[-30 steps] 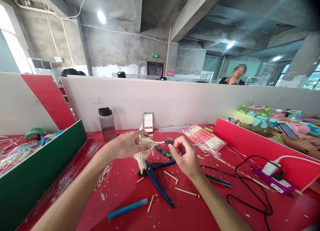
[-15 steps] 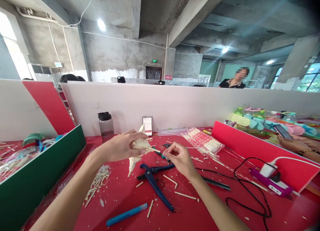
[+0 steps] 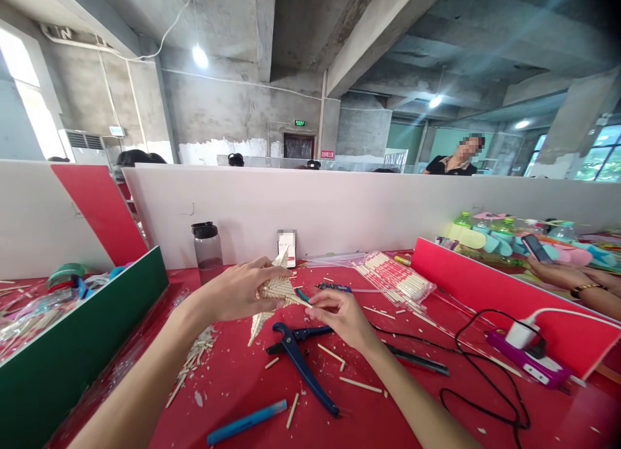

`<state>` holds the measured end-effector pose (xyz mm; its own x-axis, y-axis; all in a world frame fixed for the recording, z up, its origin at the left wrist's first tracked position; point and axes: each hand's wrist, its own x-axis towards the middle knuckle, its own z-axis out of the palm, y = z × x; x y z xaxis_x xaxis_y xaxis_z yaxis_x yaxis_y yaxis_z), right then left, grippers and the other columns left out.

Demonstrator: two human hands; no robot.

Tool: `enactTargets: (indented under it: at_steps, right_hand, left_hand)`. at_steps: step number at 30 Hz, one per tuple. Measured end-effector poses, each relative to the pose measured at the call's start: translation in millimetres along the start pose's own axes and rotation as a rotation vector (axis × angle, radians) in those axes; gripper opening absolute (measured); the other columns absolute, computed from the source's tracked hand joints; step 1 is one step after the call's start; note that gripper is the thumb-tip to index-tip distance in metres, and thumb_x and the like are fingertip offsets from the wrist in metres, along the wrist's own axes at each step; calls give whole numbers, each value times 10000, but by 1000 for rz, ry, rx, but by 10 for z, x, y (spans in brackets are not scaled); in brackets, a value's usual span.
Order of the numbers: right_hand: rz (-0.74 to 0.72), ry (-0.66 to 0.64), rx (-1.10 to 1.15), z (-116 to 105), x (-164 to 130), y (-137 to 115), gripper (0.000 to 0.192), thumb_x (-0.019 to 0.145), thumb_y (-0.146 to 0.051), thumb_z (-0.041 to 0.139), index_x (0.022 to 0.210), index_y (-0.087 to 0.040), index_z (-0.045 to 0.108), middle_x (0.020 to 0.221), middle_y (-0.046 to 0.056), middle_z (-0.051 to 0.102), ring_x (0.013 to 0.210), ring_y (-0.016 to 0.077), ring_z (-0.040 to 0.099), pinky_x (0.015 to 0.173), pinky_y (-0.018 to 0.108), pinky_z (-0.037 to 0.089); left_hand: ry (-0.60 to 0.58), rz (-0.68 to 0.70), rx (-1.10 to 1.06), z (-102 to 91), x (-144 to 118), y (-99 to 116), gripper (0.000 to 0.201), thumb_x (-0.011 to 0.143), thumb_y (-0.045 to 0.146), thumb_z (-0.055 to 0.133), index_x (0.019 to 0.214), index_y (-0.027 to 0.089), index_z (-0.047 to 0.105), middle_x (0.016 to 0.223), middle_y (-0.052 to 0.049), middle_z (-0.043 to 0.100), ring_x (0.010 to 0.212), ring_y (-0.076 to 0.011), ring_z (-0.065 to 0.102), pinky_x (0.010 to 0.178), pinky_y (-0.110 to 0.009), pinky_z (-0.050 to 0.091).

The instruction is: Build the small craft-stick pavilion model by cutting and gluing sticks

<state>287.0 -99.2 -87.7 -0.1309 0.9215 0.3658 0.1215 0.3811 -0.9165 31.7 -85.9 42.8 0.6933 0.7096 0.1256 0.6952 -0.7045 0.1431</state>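
**Stick model held over the red desk, both hands on it**

The left hand (image 3: 237, 294) is closed around a small model made of thin wooden sticks (image 3: 274, 294). It holds the model in the air above the red desk (image 3: 242, 378), a little left of the middle, with the pointed lower end tilted down toward the desk. The right hand (image 3: 339, 313) comes from the right side; its fingers are narrow, pinched together at the end of one stick that sticks out of the model. I cannot tell if this stick is already fixed or only touching.

Just under the hands lie blue-handled cutters (image 3: 303, 358), with their handles apart. Short stick pieces (image 3: 194, 358) and wood crumbs are spread on the desk near the left forearm. A blue pen-like tool (image 3: 247, 422) lies nearer to the person, and a pack of long sticks (image 3: 395, 279) is behind the right hand. A bottle (image 3: 207, 248) and a phone (image 3: 287, 247) stand at the white partition. A black cable (image 3: 480, 365) runs to a purple power strip (image 3: 526, 358) on the right.

In my judgement the model looks fragile: if the left hand presses too hard, thin sticks can break or joints can open. If the pinched stick is pushed at a wrong angle, it can slip out or bend its neighbours. The right forearm is close to the cable and could pull it.
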Motion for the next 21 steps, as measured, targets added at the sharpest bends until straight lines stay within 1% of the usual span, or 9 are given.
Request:
enactTargets:
  at_steps: [3,7,9,12,14,18,21]
  right_hand:
    - [-8,3,-129,8,-14,-6,267,734,-407,848,825,-204,699,717,5,738,690,197,702,651,280,498]
    - [-61,24,-224,55,-61,-73,304,778,-409,821,951,-216,662,713,-29,711,672,179,671,657,273,471]
    - [-98,46,-270,97,-89,-111,310,798,-388,807,1004,-228,640,753,-30,721,708,186,681,682,279,477]
    - [-149,79,-320,163,-120,-148,275,820,-337,784,1025,-236,631,815,-17,738,769,195,696,716,283,490]
    - [-163,90,-342,195,-129,-155,256,834,-329,766,1036,-238,638,828,-10,745,783,199,702,717,283,497]
    - [-189,108,-418,210,-127,-130,165,880,-328,708,1009,-231,673,816,0,750,734,185,697,663,261,485]
    - [-233,122,-486,188,-113,-103,109,908,-302,658,966,-221,702,777,4,737,680,169,675,625,248,464]
  left_hand:
    - [-16,-2,5,8,6,11,572,929,587,526,1462,382,496,1333,-88,585,945,-284,685,828,-388,487]
    - [-22,-4,-12,40,12,10,579,917,586,538,1460,391,496,1419,-84,547,1008,-305,683,859,-398,490]
    - [-21,-12,-18,61,14,9,583,910,600,538,1452,388,509,1411,-79,563,1000,-304,687,853,-391,493]
    - [-20,-48,-1,96,21,23,592,898,616,542,1441,380,526,1346,-82,614,974,-305,692,844,-391,492]
    - [-22,-70,22,116,28,43,594,895,617,542,1439,377,529,1336,-85,626,993,-314,689,852,-398,488]
    - [-28,-95,49,138,40,80,597,898,622,529,1437,366,531,1381,-71,624,1114,-331,659,870,-384,486]
    - [-27,-112,62,143,39,79,590,896,618,528,1432,373,534,1384,-58,628,1096,-319,668,843,-363,490]
